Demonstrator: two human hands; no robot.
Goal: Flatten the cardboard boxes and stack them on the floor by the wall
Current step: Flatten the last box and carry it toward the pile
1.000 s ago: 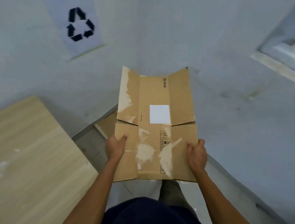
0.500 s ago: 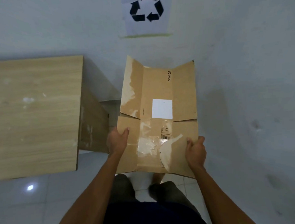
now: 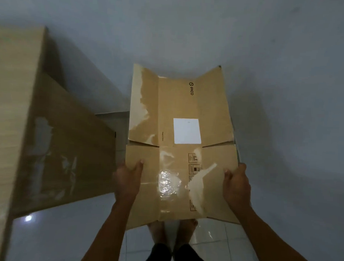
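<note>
A flattened cardboard box (image 3: pixel 181 142) is gripped at its near side edges by the left hand (image 3: pixel 128 180) and the right hand (image 3: pixel 236 185), held above the tiled floor (image 3: pixel 64 234), facing the wall (image 3: pixel 191 32). A wooden table (image 3: pixel 10 113) is seen at left.

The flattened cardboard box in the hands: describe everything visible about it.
The flattened cardboard box is brown corrugated card, held out roughly level above the tiled floor, near the wall. Its end flaps are spread open. The top face carries a white label, a "PICO" logo, printed handling symbols, shiny clear tape remnants and pale torn patches where paper was peeled off. The left hand grips its left edge and the right hand its right edge, thumbs on top. Nothing else touches it.
</note>
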